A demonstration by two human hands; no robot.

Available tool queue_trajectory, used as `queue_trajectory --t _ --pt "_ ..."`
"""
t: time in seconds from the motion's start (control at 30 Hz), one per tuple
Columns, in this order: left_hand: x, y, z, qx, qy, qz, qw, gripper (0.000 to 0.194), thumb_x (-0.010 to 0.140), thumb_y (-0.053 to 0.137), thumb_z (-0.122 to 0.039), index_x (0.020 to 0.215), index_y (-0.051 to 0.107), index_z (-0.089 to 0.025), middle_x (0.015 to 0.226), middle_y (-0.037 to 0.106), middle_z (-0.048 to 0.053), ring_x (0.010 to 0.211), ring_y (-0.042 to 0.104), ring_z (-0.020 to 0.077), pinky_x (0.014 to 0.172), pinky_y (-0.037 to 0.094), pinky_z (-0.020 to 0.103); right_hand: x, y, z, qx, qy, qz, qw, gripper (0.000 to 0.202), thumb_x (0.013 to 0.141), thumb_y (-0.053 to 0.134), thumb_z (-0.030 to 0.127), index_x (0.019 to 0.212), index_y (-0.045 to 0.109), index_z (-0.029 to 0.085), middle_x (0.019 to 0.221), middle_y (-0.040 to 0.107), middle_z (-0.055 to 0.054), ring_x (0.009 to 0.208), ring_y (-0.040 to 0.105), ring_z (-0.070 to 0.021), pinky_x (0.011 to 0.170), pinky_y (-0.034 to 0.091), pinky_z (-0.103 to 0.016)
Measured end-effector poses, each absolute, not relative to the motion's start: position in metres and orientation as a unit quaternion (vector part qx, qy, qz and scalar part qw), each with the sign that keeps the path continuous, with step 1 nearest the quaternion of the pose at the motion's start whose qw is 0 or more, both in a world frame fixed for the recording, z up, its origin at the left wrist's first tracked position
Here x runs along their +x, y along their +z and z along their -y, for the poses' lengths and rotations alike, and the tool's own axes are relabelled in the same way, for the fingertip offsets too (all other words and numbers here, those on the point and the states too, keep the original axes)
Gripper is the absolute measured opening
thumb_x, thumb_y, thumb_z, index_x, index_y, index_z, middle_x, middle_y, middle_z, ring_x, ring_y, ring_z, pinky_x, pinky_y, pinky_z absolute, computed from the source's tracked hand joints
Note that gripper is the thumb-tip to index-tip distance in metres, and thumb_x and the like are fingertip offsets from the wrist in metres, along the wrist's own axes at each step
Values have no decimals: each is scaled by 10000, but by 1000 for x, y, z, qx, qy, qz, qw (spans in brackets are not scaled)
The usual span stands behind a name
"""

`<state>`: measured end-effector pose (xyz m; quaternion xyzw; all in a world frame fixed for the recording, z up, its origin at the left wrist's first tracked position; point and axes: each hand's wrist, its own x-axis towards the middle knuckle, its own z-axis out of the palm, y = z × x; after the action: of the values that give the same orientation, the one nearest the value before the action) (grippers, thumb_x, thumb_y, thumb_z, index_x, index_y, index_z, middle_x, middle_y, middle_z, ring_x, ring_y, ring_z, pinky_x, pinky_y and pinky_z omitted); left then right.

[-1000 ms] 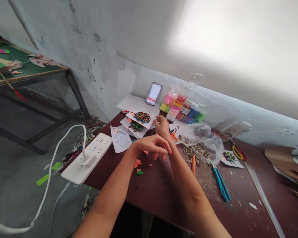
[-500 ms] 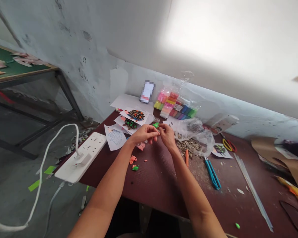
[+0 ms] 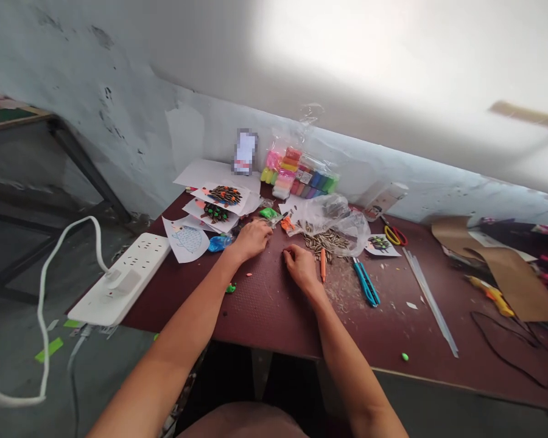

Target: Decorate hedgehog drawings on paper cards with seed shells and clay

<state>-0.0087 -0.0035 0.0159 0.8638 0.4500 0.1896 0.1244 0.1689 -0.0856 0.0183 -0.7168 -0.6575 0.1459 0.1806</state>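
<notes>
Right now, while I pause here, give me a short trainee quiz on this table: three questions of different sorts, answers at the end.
1. Multiple choice: which of these lies nearest the right hand?
A) the yellow glue gun
B) the orange stick
C) the red-and-yellow scissors

2. True or false: a white plug sits in the power strip.

3. Fill in the colour: on the top card of the overlapping pile, the dark spines are dotted with ____.

Key: 1 B; 2 true; 3 orange.
</notes>
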Motion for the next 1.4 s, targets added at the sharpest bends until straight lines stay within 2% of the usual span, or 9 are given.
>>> queue_trajectory --t 0.13,0.23,0.37,0.5,0.67,0.77,1.03,1.23,1.4 --pt "-5 6 4 872 172 -448 94 319 884 498 -91 970 796 -164 1091 725 135 1115 648 271 1034 531 401 159 19 91 -734 101 660 125 293 1003 474 278 1100 740 203 1003 786 -97 884 711 -218 713 411 -264" --pt "-6 7 1 865 190 -451 109 295 860 524 -93 936 796 -177 1069 748 103 1109 660 257 1044 522 378 158 21 92 -732 92 665 114 289 1021 459 289 1105 726 215 1019 786 -87 907 714 -212 710 396 -259" --pt "-11 23 -7 831 214 -486 164 334 848 532 -88 1026 793 -197 1093 784 62 1049 706 220 996 533 309 158 23 94 -728 100 668 117 283 1031 456 291 1113 717 219 1051 780 -87 932 710 -208 715 391 -256" --pt "-29 40 -4 816 233 -498 177 298 868 550 -134 1028 798 -180 1056 795 68 1018 718 224 961 538 303 158 24 96 -713 102 683 123 271 1027 465 285 1081 722 219 1061 773 -87 949 697 -204 726 392 -255" --pt "-60 33 24 804 220 -534 145 272 850 581 -136 1024 788 -157 1048 783 98 1014 712 248 961 542 344 157 24 97 -706 95 692 117 253 1023 480 277 1085 715 205 1082 765 -88 974 688 -208 736 386 -259" --pt "-65 20 40 811 218 -523 141 313 818 615 -116 1088 772 -147 1137 753 113 1092 682 266 1014 525 374 158 24 97 -700 88 699 116 253 1021 475 266 1089 711 205 1077 762 -87 970 683 -207 736 387 -260" --pt "-50 1 53 832 234 -492 107 377 853 466 -37 1005 783 -172 1158 738 111 1079 655 262 1023 522 429 156 24 99 -696 81 706 106 265 1021 462 256 1117 705 211 1092 738 -80 982 665 -214 756 411 -277" --pt "-49 11 56 839 247 -479 77 328 854 504 -83 983 787 -183 1140 756 103 1097 656 275 1045 497 455 159 26 91 -704 19 704 96 367 1038 369 212 1183 702 165 1231 662 -145 1105 601 -244 887 427 -311" --pt "-19 20 55 877 205 -425 93 318 914 491 -132 1060 771 -163 1181 739 122 1114 667 258 1043 510 407 167 24 69 -695 -22 717 49 410 1040 335 222 1248 667 103 1284 650 -189 1156 550 -299 976 398 -374"
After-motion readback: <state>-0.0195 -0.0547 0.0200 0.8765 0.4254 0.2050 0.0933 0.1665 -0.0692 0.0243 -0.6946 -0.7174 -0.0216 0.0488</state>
